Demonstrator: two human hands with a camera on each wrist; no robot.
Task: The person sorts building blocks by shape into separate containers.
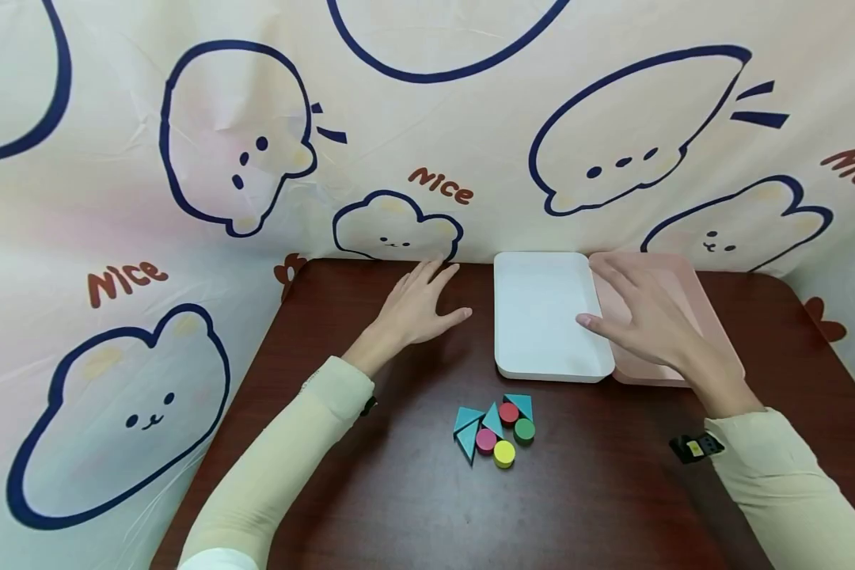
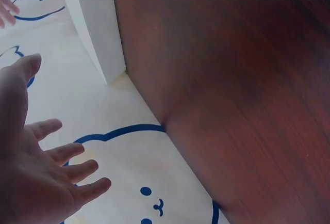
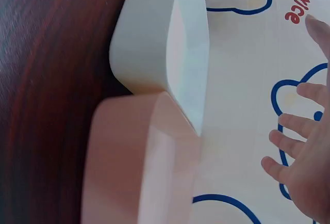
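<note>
My left hand (image 1: 415, 307), its fingers spread, is over the dark table left of a white tray (image 1: 552, 317). It holds nothing; the left wrist view shows the same hand (image 2: 46, 167) with its fingers apart. Above the pink tray (image 1: 712, 317) is my right hand (image 1: 644, 317), its thumb reaching over the white tray's right edge. Nothing is in that hand (image 3: 304, 136) in the right wrist view either. Nearer me lies a cluster of several teal triangular blocks (image 1: 468, 439) with a red round block (image 1: 509, 413), a magenta one (image 1: 485, 442), a green one (image 1: 524, 431) and a yellow one (image 1: 503, 454).
The two trays stand side by side at the back of the brown table (image 1: 598, 483). Behind the table and at its sides hangs a pale cloth (image 1: 427, 134) with blue cartoon outlines.
</note>
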